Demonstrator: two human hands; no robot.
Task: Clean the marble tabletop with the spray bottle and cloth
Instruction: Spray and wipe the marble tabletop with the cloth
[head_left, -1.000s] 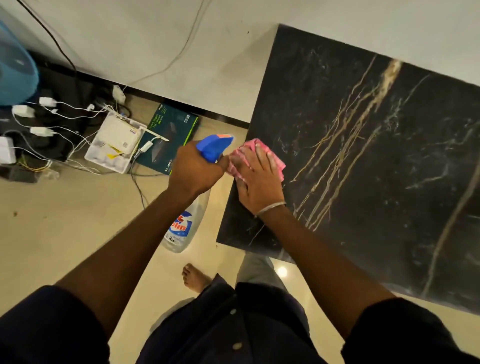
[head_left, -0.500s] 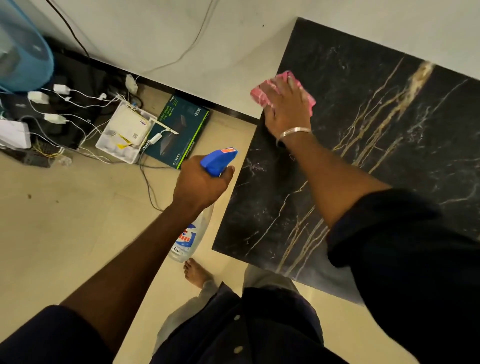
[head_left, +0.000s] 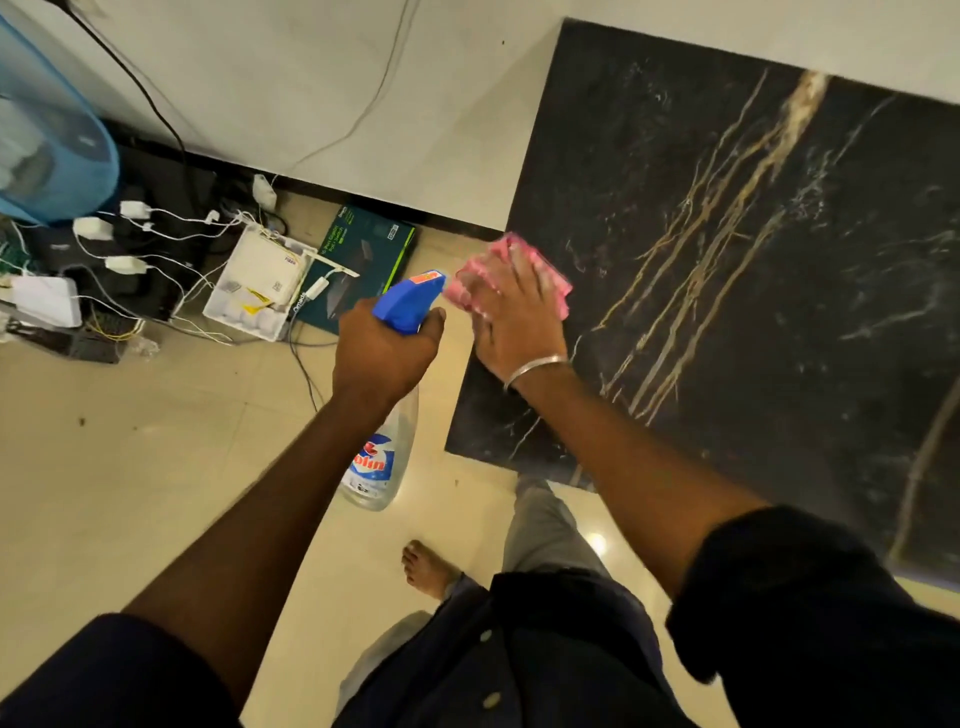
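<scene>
The left hand (head_left: 387, 353) sits at centre frame with its fingers curled round the neck of the spray bottle (head_left: 378, 462) and grips it. The bottle hangs below the hand, over the floor (head_left: 130, 467), to the left of the tabletop edge. Its body is clear plastic with a blue and red label. Its blue trigger head (head_left: 408, 304) points toward the upper right of the frame, just beside the cloth.

The right hand (head_left: 514, 322) lies flat, palm down, fingers extended, and presses on the pink cloth (head_left: 470, 283). The wrist carries a thin metal bangle (head_left: 535, 368). The cloth rests at the left edge of the marble tabletop (head_left: 753, 260), and its left part projects past that edge. Motion blur obscures the fingertips and the cloth folds.

The tabletop is black with gold and white veins and fills the right half of the frame. Its far edge meets a pale wall (head_left: 311, 78).

On the floor at left of frame:
- a dark green product box (head_left: 363, 260), against the wall base;
- a white boxed device (head_left: 257, 283), just left of the green box;
- several white plug adapters (head_left: 124, 262) with white cables;
- a translucent blue container (head_left: 47, 145), at the upper left.

A bare foot (head_left: 423, 569) stands on the floor at lower centre.
</scene>
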